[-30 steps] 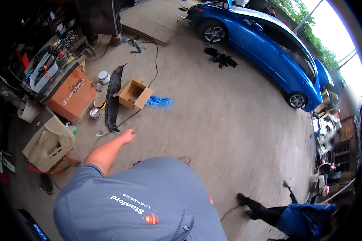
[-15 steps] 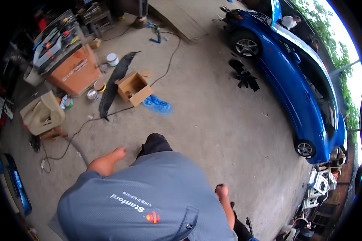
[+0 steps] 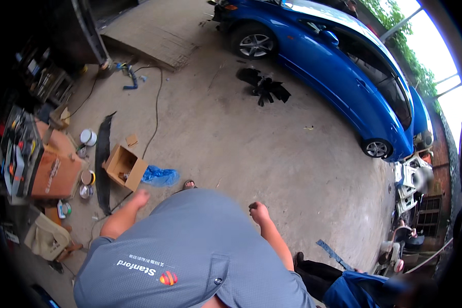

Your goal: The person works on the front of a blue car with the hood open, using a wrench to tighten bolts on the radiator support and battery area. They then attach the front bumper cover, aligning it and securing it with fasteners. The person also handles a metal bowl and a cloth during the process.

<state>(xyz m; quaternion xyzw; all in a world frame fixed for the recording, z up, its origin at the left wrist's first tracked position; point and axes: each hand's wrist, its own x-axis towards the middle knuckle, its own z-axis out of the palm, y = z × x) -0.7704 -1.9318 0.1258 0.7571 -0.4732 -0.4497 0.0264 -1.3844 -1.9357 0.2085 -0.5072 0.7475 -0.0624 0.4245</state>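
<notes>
My left hand (image 3: 140, 197) hangs in front of me on the left, its fingers smeared by motion. Just beyond it in the view stands an open cardboard box (image 3: 136, 177), with crumpled blue plastic film (image 3: 160, 176) beside it on the floor. My right hand (image 3: 261, 211) is ahead of my body with its fingers curled closed. A small dark thing shows at its fingertips, too small to name. Below my shirt front, one sandalled foot (image 3: 189, 185) shows on the concrete.
A blue car (image 3: 323, 66) stands ahead right, with black pieces (image 3: 268, 91) on the floor near its front wheel. A cable (image 3: 158, 110), a dark strip (image 3: 103, 164), cans (image 3: 88, 137) and an orange cabinet (image 3: 56, 172) lie left. A person in blue (image 3: 359, 290) is at lower right.
The view has shifted: the box, film and car now sit further left in it, and the box is closer to me. My right hand has come forward. More of the person at lower right shows.
</notes>
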